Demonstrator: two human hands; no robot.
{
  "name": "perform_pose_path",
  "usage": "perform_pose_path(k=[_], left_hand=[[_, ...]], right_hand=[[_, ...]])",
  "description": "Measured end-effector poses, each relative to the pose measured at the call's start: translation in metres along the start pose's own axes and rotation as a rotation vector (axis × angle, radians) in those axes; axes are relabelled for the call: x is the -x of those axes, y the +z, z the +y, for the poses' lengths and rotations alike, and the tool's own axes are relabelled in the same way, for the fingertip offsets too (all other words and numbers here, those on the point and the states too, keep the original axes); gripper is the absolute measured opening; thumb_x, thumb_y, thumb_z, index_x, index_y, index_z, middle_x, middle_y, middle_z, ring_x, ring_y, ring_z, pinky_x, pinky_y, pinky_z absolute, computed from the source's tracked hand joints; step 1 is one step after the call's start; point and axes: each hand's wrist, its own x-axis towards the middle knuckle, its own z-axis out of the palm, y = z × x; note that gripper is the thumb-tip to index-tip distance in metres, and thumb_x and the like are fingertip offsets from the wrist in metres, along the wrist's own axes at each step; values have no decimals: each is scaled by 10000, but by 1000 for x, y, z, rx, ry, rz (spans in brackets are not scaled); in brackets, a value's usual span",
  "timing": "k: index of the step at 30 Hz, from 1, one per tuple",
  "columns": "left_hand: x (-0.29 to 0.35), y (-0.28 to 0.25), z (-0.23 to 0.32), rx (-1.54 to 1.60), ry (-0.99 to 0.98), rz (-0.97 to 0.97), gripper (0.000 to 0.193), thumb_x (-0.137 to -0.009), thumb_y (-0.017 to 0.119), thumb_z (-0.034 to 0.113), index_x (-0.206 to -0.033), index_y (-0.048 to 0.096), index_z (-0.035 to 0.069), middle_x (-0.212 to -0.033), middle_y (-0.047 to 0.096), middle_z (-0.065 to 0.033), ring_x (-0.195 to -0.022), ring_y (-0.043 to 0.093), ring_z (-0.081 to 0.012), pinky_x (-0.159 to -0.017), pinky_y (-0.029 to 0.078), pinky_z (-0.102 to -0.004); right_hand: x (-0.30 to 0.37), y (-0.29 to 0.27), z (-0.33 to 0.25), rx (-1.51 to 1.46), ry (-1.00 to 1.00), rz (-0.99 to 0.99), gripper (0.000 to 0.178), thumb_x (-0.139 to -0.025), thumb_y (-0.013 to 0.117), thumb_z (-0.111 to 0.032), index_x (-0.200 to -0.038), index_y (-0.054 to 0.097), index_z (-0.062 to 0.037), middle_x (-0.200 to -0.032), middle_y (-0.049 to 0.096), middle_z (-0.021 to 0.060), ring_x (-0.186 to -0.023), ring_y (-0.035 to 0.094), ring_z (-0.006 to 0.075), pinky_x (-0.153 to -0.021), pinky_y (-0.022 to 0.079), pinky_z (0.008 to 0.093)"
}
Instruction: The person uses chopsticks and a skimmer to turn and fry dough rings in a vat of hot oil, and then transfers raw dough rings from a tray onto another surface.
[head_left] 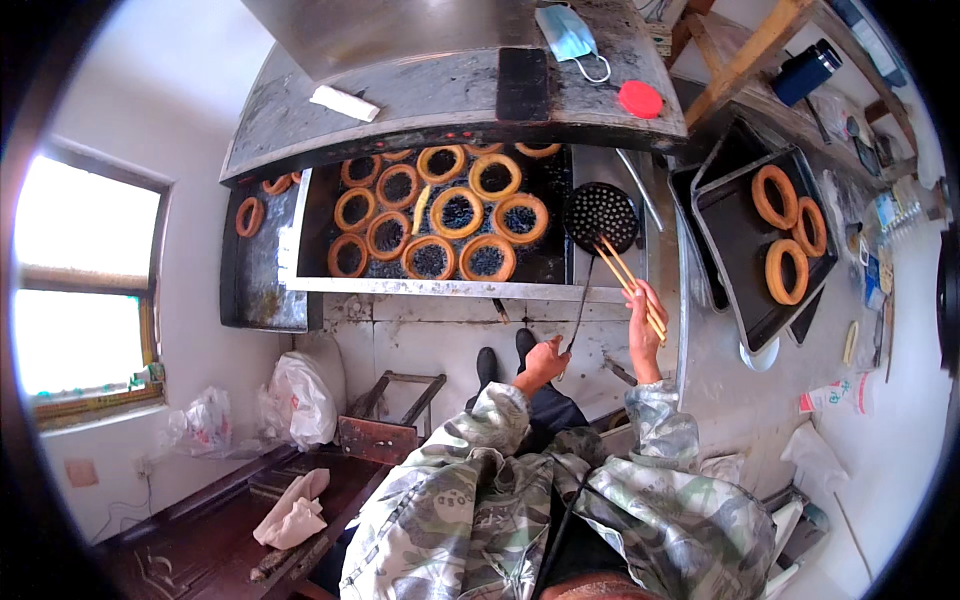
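My left hand [544,361] is closed round the lower end of a long thin handle. At its far end is a dark round skimmer [601,212] with many holes, over the right side of the fryer. My right hand [645,314] grips a pair of long wooden chopsticks [620,262], their tips against the skimmer. Left of the skimmer, several golden fried dough rings [456,212] float in the dark oil of the rectangular fryer [430,287]. A short straight dough stick [421,209] lies among them. No ring shows in the skimmer.
Dark trays [735,262] stand at the right, the top one holding three fried rings [787,271]. A side tray [262,290] with rings adjoins the fryer's left. A blue mask [567,33], a red lid [640,99] and white paper [344,103] lie on the ledge beyond.
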Motion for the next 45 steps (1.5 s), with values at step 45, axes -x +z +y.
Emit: perform_pose_path(k=[45], left_hand=[[291, -116, -332, 739, -1035, 601, 412, -799, 649, 198, -1130, 627, -46, -867, 694, -133, -662, 667, -179, -601, 540, -301]], right_hand=[[5, 452, 8, -96, 183, -646, 368, -977, 507, -295, -1205, 579, -16, -884, 661, 80, -683, 682, 155, -554, 498, 232]])
